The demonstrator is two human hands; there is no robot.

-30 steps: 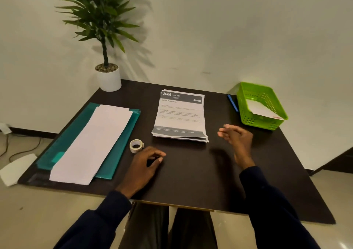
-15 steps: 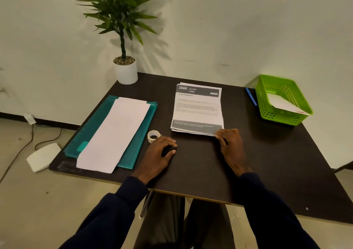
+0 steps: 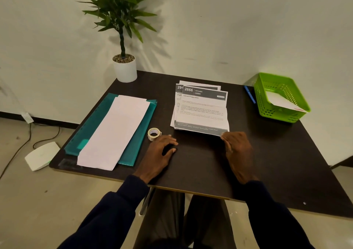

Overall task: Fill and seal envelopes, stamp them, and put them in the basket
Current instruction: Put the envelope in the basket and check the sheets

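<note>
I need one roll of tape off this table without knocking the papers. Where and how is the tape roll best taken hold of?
The tape roll lies flat with its hole facing up, just beyond the left hand. Probably best is a grip from above: pinch across the outer rim, or put one finger in the hole and the thumb outside. Come from the near side, clear of the printed sheets.

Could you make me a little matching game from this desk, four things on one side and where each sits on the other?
Things:
1. tape roll
2. pen
3. plant pot
4. top sheet

Places:
A. far left corner of the table
B. beside the left hand
C. pinched at its near corner by the right hand
D. against the basket

Pairs: 1-B, 2-D, 3-A, 4-C
</note>
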